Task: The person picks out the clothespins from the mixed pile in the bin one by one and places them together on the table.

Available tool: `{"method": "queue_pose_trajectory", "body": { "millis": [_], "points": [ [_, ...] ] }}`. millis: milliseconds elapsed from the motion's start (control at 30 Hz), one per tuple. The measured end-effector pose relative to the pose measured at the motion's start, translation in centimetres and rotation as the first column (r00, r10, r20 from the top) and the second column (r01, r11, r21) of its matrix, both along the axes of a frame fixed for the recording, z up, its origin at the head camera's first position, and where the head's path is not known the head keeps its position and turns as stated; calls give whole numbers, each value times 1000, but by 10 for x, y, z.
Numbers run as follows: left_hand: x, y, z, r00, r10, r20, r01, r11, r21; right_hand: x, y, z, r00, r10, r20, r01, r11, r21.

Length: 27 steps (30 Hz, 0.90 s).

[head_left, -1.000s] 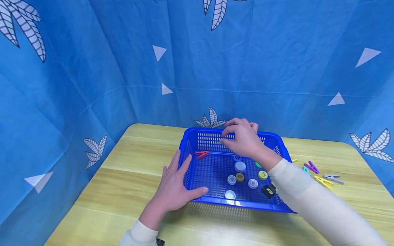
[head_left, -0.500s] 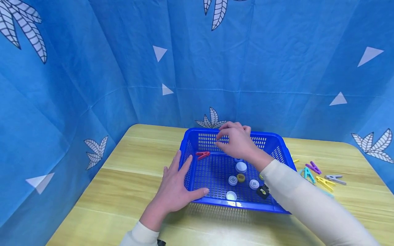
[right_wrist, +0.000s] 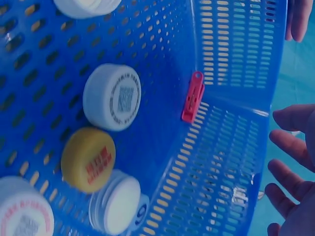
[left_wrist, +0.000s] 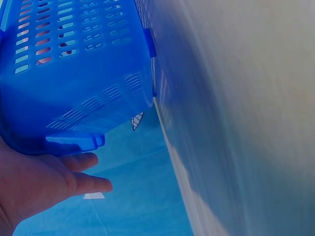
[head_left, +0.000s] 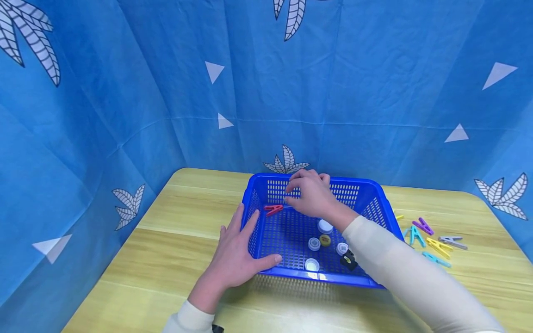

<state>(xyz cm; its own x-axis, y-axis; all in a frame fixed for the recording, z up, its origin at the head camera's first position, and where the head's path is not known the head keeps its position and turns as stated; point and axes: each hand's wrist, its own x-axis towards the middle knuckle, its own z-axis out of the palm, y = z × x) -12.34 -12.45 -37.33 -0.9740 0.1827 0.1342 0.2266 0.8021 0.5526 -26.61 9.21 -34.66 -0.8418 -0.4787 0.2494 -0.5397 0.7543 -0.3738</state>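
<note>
A blue mesh basket [head_left: 354, 281] stands on the table. My left hand [head_left: 233, 259] rests at its left end with fingers straight, the thumb over the front rim. Over the back of the basket hovers my right hand [head_left: 311, 194], its fingers loosely bent with a gap to the thumb and nothing held. A red clothespin [head_left: 274, 210] lies inside the basket's back left corner, to the left of that hand. Bottle caps share the basket floor: a yellow one [right_wrist: 88, 160] and several white ones, such as a cap with a printed code [right_wrist: 112, 97]. The right forearm hides part of the right side.
To the right of the basket, loose clothespins lie on the wooden table [head_left: 166, 259]: purple [head_left: 423, 225], grey [head_left: 453, 241], yellow [head_left: 439, 248] and teal [head_left: 436, 260] ones. A blue patterned curtain [head_left: 283, 92] hangs behind the table.
My right hand has moved left and slightly lower over the basket, closer to the red clothespin. Its sleeve now uncovers teal clothespins on the table. The left hand stays in place.
</note>
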Motion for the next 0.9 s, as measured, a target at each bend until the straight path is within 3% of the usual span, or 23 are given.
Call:
{"method": "queue_pose_trajectory", "body": {
  "millis": [567,900],
  "points": [
    [1,-1,1,1000,-2,-1,2,1000,-30,-5,-25,-17,999,40,2,-40,993,115],
    [0,-1,2,1000,-1,21,2,1000,-23,-7,-33,-25,994,105,-20,-101,984,146]
  ]
}}
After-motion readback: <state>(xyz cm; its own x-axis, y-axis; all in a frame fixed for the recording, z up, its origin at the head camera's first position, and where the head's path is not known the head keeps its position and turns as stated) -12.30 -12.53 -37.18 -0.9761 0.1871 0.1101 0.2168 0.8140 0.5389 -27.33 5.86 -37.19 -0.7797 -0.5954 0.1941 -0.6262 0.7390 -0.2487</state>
